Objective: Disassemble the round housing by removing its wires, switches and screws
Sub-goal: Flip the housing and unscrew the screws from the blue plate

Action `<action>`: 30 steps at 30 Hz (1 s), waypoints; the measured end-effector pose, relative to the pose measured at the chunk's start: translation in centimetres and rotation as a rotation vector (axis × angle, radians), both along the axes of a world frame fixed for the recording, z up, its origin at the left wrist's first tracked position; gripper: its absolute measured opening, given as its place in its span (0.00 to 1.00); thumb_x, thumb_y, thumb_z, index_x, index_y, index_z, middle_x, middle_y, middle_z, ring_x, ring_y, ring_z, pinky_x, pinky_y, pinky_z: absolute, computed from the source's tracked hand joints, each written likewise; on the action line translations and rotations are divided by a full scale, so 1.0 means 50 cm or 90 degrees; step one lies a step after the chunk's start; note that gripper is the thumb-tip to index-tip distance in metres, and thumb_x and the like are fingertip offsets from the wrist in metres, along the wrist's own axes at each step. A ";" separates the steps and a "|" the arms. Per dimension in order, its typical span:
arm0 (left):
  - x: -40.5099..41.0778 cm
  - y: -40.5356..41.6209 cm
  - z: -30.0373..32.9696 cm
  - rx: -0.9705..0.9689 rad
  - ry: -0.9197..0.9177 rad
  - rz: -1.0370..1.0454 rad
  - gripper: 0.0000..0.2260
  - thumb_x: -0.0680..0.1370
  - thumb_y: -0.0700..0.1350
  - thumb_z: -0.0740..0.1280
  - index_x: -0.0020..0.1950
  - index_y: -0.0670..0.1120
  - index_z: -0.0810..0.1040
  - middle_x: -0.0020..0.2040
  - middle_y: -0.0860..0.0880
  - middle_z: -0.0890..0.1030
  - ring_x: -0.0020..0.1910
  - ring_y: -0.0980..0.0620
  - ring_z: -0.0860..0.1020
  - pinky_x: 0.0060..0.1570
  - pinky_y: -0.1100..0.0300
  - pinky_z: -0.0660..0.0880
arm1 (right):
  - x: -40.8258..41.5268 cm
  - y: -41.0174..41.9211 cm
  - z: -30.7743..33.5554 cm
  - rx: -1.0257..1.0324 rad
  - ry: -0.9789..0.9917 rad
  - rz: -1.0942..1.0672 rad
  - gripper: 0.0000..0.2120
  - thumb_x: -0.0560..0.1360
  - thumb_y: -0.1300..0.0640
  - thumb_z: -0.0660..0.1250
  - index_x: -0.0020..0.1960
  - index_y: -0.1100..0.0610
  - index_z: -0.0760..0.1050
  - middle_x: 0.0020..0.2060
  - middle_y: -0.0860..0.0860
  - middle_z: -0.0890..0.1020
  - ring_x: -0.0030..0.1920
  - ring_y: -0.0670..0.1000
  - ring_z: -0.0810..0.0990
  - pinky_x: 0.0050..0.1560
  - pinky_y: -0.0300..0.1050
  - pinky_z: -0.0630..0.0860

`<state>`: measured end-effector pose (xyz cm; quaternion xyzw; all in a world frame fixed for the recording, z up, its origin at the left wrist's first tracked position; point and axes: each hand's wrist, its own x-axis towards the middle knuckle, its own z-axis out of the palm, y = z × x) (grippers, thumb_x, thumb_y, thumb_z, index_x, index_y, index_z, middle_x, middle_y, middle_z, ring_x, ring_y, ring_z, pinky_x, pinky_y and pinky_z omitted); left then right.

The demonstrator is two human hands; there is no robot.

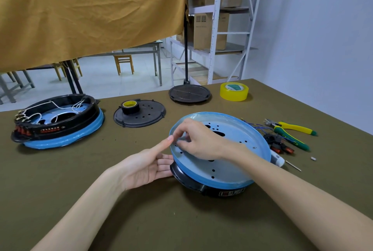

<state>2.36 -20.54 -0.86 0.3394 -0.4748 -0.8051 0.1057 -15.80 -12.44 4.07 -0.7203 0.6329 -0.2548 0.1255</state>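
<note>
A round housing with a blue-filmed metal plate and black base lies tilted on the table in front of me. My left hand supports its left edge, fingers straight underneath, thumb up against the rim. My right hand reaches over the plate's left part with fingertips pinched together at a small hole; whatever they pinch is too small to see. Removed red switches with wires lie to the housing's right.
A second housing with white wires and red switches sits at the left. Two black covers, black tape and yellow tape lie behind. Green-yellow pliers and a screwdriver lie right.
</note>
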 end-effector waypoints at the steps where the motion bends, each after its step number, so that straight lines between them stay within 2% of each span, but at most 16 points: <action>1: 0.000 -0.001 -0.001 0.001 0.000 -0.001 0.38 0.70 0.62 0.76 0.67 0.34 0.75 0.59 0.38 0.85 0.55 0.45 0.86 0.48 0.57 0.83 | 0.000 0.001 -0.004 -0.006 -0.001 -0.010 0.05 0.78 0.54 0.70 0.53 0.52 0.81 0.45 0.39 0.73 0.46 0.35 0.73 0.46 0.32 0.70; 3: 0.000 -0.003 -0.003 0.001 0.002 -0.004 0.40 0.69 0.62 0.78 0.67 0.33 0.75 0.59 0.38 0.85 0.55 0.45 0.86 0.49 0.57 0.83 | 0.003 0.001 -0.007 -0.015 0.036 -0.046 0.09 0.77 0.47 0.72 0.50 0.52 0.81 0.45 0.43 0.74 0.48 0.43 0.74 0.50 0.43 0.73; 5: 0.000 -0.005 -0.005 -0.001 0.005 -0.005 0.43 0.66 0.63 0.81 0.67 0.34 0.75 0.59 0.38 0.85 0.56 0.44 0.86 0.49 0.56 0.83 | 0.007 -0.002 -0.001 -0.010 0.061 -0.046 0.09 0.78 0.47 0.71 0.46 0.53 0.83 0.45 0.47 0.77 0.49 0.47 0.74 0.52 0.49 0.74; 7: 0.000 -0.007 -0.007 -0.002 0.006 -0.012 0.45 0.63 0.63 0.82 0.67 0.34 0.75 0.59 0.38 0.85 0.56 0.44 0.86 0.49 0.56 0.83 | 0.008 -0.002 0.006 0.004 0.061 -0.015 0.08 0.80 0.52 0.69 0.47 0.54 0.84 0.44 0.48 0.79 0.50 0.47 0.75 0.52 0.47 0.73; 10: -0.001 -0.010 -0.010 -0.003 0.002 -0.011 0.46 0.62 0.64 0.83 0.67 0.34 0.76 0.59 0.38 0.85 0.57 0.44 0.86 0.49 0.56 0.83 | 0.002 -0.002 0.012 0.007 0.055 0.013 0.08 0.80 0.59 0.67 0.54 0.54 0.84 0.47 0.44 0.77 0.50 0.41 0.73 0.51 0.34 0.69; 12: -0.001 -0.013 -0.012 -0.006 -0.001 -0.013 0.46 0.62 0.64 0.83 0.67 0.34 0.76 0.60 0.38 0.85 0.57 0.44 0.86 0.50 0.56 0.83 | 0.000 0.000 0.010 -0.005 0.040 -0.012 0.07 0.79 0.54 0.70 0.55 0.53 0.82 0.49 0.45 0.76 0.53 0.44 0.73 0.54 0.38 0.70; 14: -0.001 -0.015 -0.013 -0.003 0.002 -0.017 0.46 0.63 0.64 0.83 0.68 0.34 0.75 0.60 0.38 0.85 0.57 0.44 0.85 0.50 0.56 0.83 | 0.001 -0.002 0.006 -0.032 0.065 -0.037 0.09 0.77 0.48 0.72 0.50 0.53 0.84 0.44 0.43 0.77 0.51 0.45 0.74 0.50 0.41 0.70; 16: 0.000 -0.015 -0.013 -0.002 0.003 -0.019 0.45 0.64 0.64 0.82 0.68 0.35 0.75 0.61 0.38 0.84 0.58 0.44 0.85 0.51 0.56 0.83 | 0.005 -0.003 0.007 -0.032 0.079 -0.022 0.10 0.78 0.49 0.71 0.46 0.54 0.85 0.40 0.41 0.75 0.47 0.42 0.69 0.46 0.40 0.64; 19: -0.001 -0.012 -0.011 -0.006 -0.001 -0.013 0.46 0.62 0.64 0.83 0.68 0.34 0.75 0.60 0.38 0.85 0.58 0.44 0.85 0.51 0.56 0.83 | 0.003 -0.005 0.015 -0.008 0.079 0.023 0.06 0.80 0.55 0.69 0.50 0.53 0.85 0.42 0.39 0.71 0.50 0.41 0.65 0.47 0.39 0.60; 21: -0.001 -0.011 -0.011 -0.007 -0.001 -0.014 0.47 0.61 0.64 0.83 0.68 0.34 0.75 0.61 0.37 0.84 0.59 0.44 0.85 0.50 0.56 0.83 | -0.003 -0.004 0.014 -0.006 0.067 0.035 0.06 0.79 0.57 0.69 0.53 0.52 0.84 0.45 0.38 0.71 0.53 0.43 0.66 0.50 0.39 0.61; 23: 0.000 -0.011 -0.010 -0.005 0.000 -0.015 0.47 0.62 0.64 0.83 0.68 0.34 0.75 0.61 0.37 0.84 0.59 0.44 0.85 0.50 0.56 0.83 | -0.003 0.000 0.010 -0.008 0.040 0.009 0.07 0.78 0.52 0.72 0.54 0.52 0.83 0.45 0.39 0.71 0.54 0.43 0.67 0.51 0.41 0.65; 25: 0.000 -0.011 -0.010 -0.006 0.000 -0.016 0.46 0.63 0.64 0.82 0.68 0.34 0.75 0.61 0.38 0.84 0.58 0.44 0.85 0.50 0.56 0.83 | -0.001 -0.001 0.005 -0.028 0.046 -0.022 0.10 0.77 0.47 0.73 0.50 0.54 0.85 0.43 0.41 0.74 0.53 0.44 0.71 0.51 0.42 0.68; 27: 0.000 -0.010 -0.009 -0.008 0.000 -0.012 0.45 0.64 0.64 0.82 0.68 0.34 0.75 0.61 0.38 0.84 0.58 0.44 0.85 0.50 0.56 0.83 | -0.001 -0.004 0.006 -0.036 0.056 -0.017 0.09 0.78 0.50 0.72 0.47 0.55 0.86 0.41 0.41 0.75 0.49 0.42 0.71 0.49 0.39 0.68; 30: 0.000 -0.010 -0.009 -0.008 -0.004 -0.007 0.45 0.63 0.63 0.82 0.68 0.35 0.75 0.61 0.37 0.84 0.58 0.44 0.85 0.50 0.56 0.83 | 0.000 -0.003 0.015 -0.035 0.053 0.022 0.07 0.79 0.57 0.69 0.51 0.54 0.87 0.40 0.36 0.74 0.47 0.40 0.69 0.46 0.28 0.66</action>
